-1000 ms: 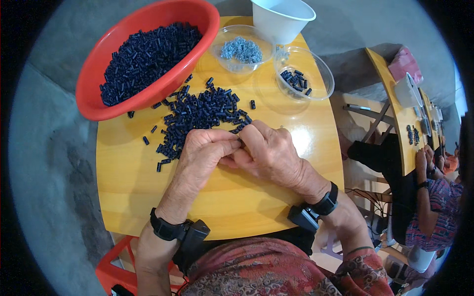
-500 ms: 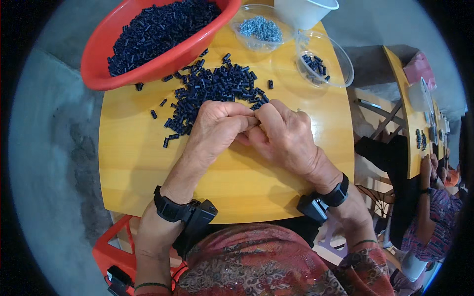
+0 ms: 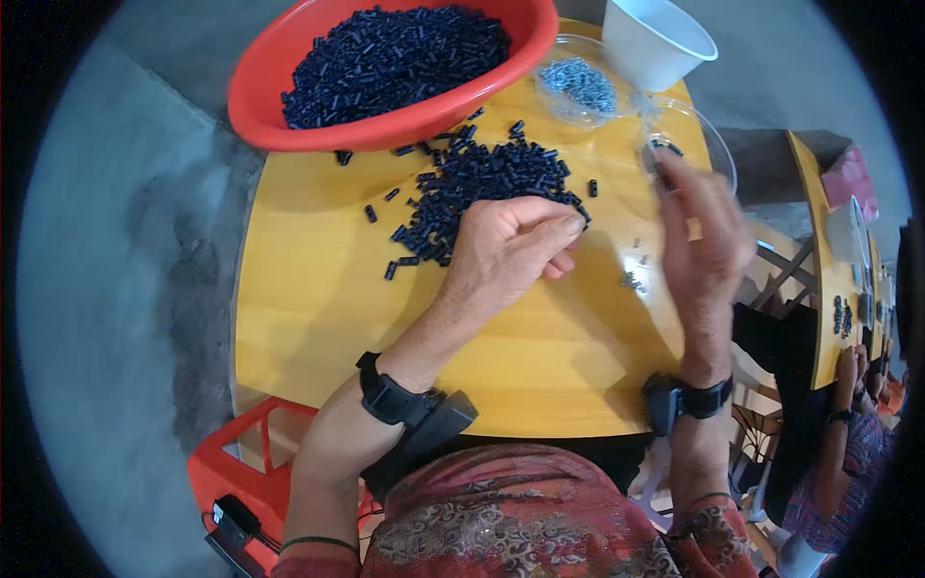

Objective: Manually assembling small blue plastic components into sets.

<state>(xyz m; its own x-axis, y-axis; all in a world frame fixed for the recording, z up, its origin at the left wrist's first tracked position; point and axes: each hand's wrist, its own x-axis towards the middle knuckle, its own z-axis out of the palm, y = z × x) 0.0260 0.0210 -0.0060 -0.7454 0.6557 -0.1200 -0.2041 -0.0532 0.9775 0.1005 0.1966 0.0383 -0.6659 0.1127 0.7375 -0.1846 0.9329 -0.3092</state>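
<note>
My left hand [image 3: 515,239] is closed in a pinch just in front of a loose pile of small black tubular pieces [image 3: 496,178]. Anything between its thumb and forefinger is hidden. My right hand [image 3: 705,241] is smeared by motion, its fingertips over the clear plastic bowl [image 3: 734,178] at the right edge of the table. A few black pieces [image 3: 667,146] show beside those fingertips; whether the hand holds one cannot be made out. Tiny metal bits [image 3: 632,280] lie on the yellow table [image 3: 405,356] between the hands.
A large red basin [image 3: 252,111] heaped with black pieces stands at the back left. Behind the pile is a clear tub of small silvery metal parts [image 3: 578,85], beside a white bucket [image 3: 655,48]. A red stool [image 3: 217,462] is at lower left. Another person [image 3: 838,462] sits at a far-right table.
My hands were together in front of the pile; the right hand has swung away to the right, to the clear bowl. My left hand stays pinched. The whole view has shifted.
</note>
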